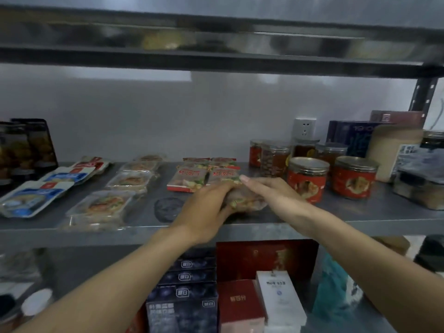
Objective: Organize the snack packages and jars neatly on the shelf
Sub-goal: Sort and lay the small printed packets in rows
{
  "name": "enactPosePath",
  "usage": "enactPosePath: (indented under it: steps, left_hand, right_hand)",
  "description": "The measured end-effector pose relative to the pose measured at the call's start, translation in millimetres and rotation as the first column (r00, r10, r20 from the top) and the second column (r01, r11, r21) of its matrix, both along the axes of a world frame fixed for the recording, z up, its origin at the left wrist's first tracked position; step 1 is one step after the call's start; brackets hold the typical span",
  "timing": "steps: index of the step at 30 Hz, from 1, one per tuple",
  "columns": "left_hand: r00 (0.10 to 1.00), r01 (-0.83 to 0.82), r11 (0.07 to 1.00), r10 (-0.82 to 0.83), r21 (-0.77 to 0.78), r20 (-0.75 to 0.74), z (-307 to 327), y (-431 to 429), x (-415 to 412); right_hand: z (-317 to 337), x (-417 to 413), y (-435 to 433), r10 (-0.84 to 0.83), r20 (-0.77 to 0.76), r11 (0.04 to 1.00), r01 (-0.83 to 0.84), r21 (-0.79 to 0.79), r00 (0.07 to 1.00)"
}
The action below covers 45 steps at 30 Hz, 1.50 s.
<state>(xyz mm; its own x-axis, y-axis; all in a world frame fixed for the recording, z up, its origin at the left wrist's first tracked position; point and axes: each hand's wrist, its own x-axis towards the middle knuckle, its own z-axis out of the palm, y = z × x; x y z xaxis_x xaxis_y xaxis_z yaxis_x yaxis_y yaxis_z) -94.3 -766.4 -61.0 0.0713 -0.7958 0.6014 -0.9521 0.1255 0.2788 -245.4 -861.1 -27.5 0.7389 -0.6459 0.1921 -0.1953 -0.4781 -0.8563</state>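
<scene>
Both hands are wrapped around one clear snack packet (247, 200) near the front edge of the metal shelf (360, 212), the left hand (209, 203) cupping its left end and the right hand (271, 191) laid over the top. It looks light, crinkly and slippery, so pinching the sealed edges seems safest. The red-label packets (189, 180) sit just behind.

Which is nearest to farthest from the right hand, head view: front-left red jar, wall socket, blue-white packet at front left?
1. front-left red jar: just beside the right hand, on its right.
2. wall socket: behind the jars, on the wall.
3. blue-white packet: far left, at the shelf's front edge.
</scene>
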Motion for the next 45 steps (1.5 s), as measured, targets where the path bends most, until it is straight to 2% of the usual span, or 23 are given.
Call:
enactPosePath:
  steps: [2,3,5,7,9,10,11,13,15,18,22,24,26,28,30,32,35,36,39,40,41,45]
  left_hand:
    - [0.977,-0.101,0.993,0.088,-0.059,-0.192,1,3,-11]
    - [0.937,-0.14,0.987,0.105,-0.084,-0.333,2,6,-19]
    - [0.763,-0.187,0.962,0.015,-0.198,-0.646,8,11,-34]
    - [0.514,-0.236,0.926,-0.14,-0.297,-0.846,17,14,-48]
    - [0.304,-0.257,0.923,-0.204,-0.287,-0.931,26,13,-56]
    - [0.226,-0.25,0.928,-0.221,-0.276,-0.949,29,12,-59]
    - [0.171,-0.233,0.935,-0.232,-0.268,-0.958,31,14,-62]
    - [0.126,-0.191,0.943,-0.251,-0.271,-0.96,34,19,-63]
    - [0.115,-0.155,0.946,-0.269,-0.285,-0.956,36,27,-58]
    - [0.125,-0.108,0.945,-0.297,-0.31,-0.947,42,40,-46]
    - [0.259,-0.094,0.966,-0.209,-0.24,-0.943,43,43,-48]
    - [0.217,-0.15,0.952,-0.233,-0.268,-0.948,42,40,-50]
    - [0.114,-0.214,0.922,-0.303,-0.321,-0.946,42,36,-52]
    - [0.024,-0.259,0.896,-0.367,-0.36,-0.93,41,33,-56]
    - [-0.005,-0.278,0.886,-0.387,-0.37,-0.922,37,30,-58]
    - [0.009,-0.27,0.904,-0.341,-0.33,-0.94,33,31,-55]
    - [0.089,-0.225,0.945,-0.224,-0.239,-0.97,25,36,-44]
    - [0.14,-0.23,0.947,-0.198,-0.227,-0.97,22,39,-40]
    - [0.417,-0.264,0.944,-0.073,-0.198,-0.906,15,46,-26]
    - [0.483,-0.251,0.953,-0.031,-0.172,-0.875,13,47,-22]
    - [0.512,-0.242,0.959,-0.003,-0.147,-0.859,12,49,-19]
    - [0.534,-0.285,0.958,0.136,-0.026,-0.835,9,54,0]
  right_hand:
    - [-1,-7,2,0.038,0.147,0.991,-0.056,0.121,0.988]
    - [-2,-8,3,0.025,0.216,0.986,-0.06,0.159,0.976]
    - [-3,-9,6,-0.024,0.289,0.979,-0.036,0.198,0.957]
    - [-7,-6,9,-0.056,0.298,0.969,-0.02,0.248,0.953]
    - [-6,-1,14,-0.032,0.383,0.917,-0.125,0.379,0.923]
    - [-3,0,18,-0.012,0.455,0.873,-0.212,0.438,0.89]
    - [1,2,20,0.003,0.518,0.84,-0.283,0.463,0.855]
    - [9,3,22,0.003,0.57,0.829,-0.321,0.459,0.822]
    - [16,1,19,-0.015,0.577,0.854,-0.29,0.432,0.816]
    - [27,-8,15,0.023,0.486,0.892,-0.237,0.385,0.874]
    - [36,-14,14,0.082,0.385,0.919,-0.219,0.327,0.919]
    - [38,-12,14,0.081,0.404,0.912,-0.231,0.338,0.911]
    - [36,-8,15,0.045,0.452,0.892,-0.239,0.383,0.891]
    - [32,-4,22,0.077,0.473,0.868,-0.293,0.402,0.878]
    - [27,0,29,0.092,0.459,0.878,-0.289,0.38,0.883]
    - [23,6,30,0.017,0.479,0.893,-0.229,0.388,0.878]
    - [24,18,21,-0.106,0.5,0.892,-0.14,0.429,0.859]
    - [24,22,19,-0.114,0.488,0.896,-0.123,0.427,0.865]
    - [22,37,17,-0.105,0.414,0.909,-0.082,0.408,0.904]
    - [19,44,17,-0.106,0.388,0.915,-0.064,0.399,0.915]
    - [16,51,17,-0.106,0.364,0.919,-0.048,0.391,0.925]
    - [-1,80,18,-0.017,0.226,0.955,-0.052,0.293,0.974]
